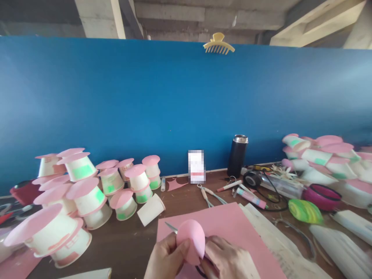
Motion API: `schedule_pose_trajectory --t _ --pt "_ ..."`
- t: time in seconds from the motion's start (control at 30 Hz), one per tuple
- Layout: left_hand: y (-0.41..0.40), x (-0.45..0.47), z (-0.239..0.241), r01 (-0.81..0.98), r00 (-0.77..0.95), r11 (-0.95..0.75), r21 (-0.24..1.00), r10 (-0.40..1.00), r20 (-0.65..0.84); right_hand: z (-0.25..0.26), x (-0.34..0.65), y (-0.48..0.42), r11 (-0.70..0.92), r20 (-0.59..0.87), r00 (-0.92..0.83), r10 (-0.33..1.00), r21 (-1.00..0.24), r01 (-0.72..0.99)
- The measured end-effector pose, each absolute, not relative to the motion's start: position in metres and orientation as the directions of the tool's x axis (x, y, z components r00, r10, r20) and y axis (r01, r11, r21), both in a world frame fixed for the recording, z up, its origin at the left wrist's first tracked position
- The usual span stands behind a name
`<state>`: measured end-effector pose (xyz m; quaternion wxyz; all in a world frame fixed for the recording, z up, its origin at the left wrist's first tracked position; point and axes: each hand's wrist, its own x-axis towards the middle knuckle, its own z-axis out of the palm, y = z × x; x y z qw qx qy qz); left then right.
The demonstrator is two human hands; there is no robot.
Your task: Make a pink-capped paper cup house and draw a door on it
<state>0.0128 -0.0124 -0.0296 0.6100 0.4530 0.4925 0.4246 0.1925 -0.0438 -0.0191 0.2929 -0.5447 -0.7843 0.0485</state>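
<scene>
Possibly, a slip of the scissors (171, 227) gripped in the right hand (231, 257) could nick the left hand (167, 255) pinching the pink paper circle (190, 236).

Left hand (167, 255): bare; raised over the brown table surface (124, 244), well short of its far edge; thumb extended toward the right hand, its tip pressing in a pinch; fingers bent behind the thumb.

Right hand (229, 257): bare; just beside the left, at similar height; back of hand and knuckles uppermost; fingers curled inward, in a grip.

Pair: fingers turned toward each other; wrists at the lower limit of view.
</scene>
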Motion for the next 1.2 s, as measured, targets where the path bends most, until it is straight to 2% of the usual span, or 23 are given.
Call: schedule_pose_trajectory --t 0.1,0.2,0.33,0.4,0.53,0.7,0.83,0.97,1.07,1.13,1.2 --pt "-0.013 0.013 -0.027 -0.029 0.104 0.219 0.975 0.971 -0.215 -0.020 0.192 -0.041 0.491 0.535 -0.260 0.804 -0.350 0.798" --pt "-0.013 0.015 -0.027 -0.116 0.108 0.239 0.964 0.968 -0.227 -0.013 0.189 -0.040 0.546 0.624 -0.256 0.739 -0.331 0.770" --pt "-0.013 0.016 -0.024 -0.211 0.166 0.242 0.947 0.964 -0.210 -0.002 0.188 -0.041 0.531 0.671 -0.192 0.717 -0.347 0.773" --pt "-0.013 0.015 -0.022 -0.193 0.168 0.226 0.955 0.967 -0.194 0.002 0.189 -0.042 0.490 0.632 -0.175 0.755 -0.367 0.791" --pt "-0.010 0.014 -0.019 -0.176 0.144 0.162 0.971 0.980 -0.137 0.004 0.195 -0.037 0.393 0.458 -0.176 0.871 -0.437 0.809" --pt "-0.007 0.010 -0.026 -0.045 0.131 0.167 0.985 0.978 -0.160 0.004 0.205 -0.031 0.298 0.427 -0.059 0.902 -0.520 0.801" --pt "-0.005 0.009 -0.034 0.234 -0.008 0.039 0.971 0.999 -0.038 0.018 0.207 -0.037 0.314 0.396 -0.022 0.918 -0.692 0.650" --pt "-0.004 0.006 -0.040 0.509 -0.082 -0.108 0.854 0.981 0.173 0.043 0.207 -0.045 0.311 0.380 0.078 0.922 -0.846 0.433" --pt "-0.003 0.002 -0.040 0.573 -0.001 -0.169 0.802 0.978 0.207 0.060 0.210 -0.046 0.244 0.279 0.191 0.941 -0.951 0.190" --pt "-0.002 -0.001 -0.038 0.590 0.055 -0.180 0.787 0.981 0.184 0.070 0.217 -0.044 0.251 0.255 0.274 0.927 -0.967 0.051" --pt "-0.002 -0.002 -0.036 0.592 0.076 -0.183 0.785 0.982 0.172 0.078 0.228 -0.039 0.264 0.254 0.320 0.913 -0.964 0.014"
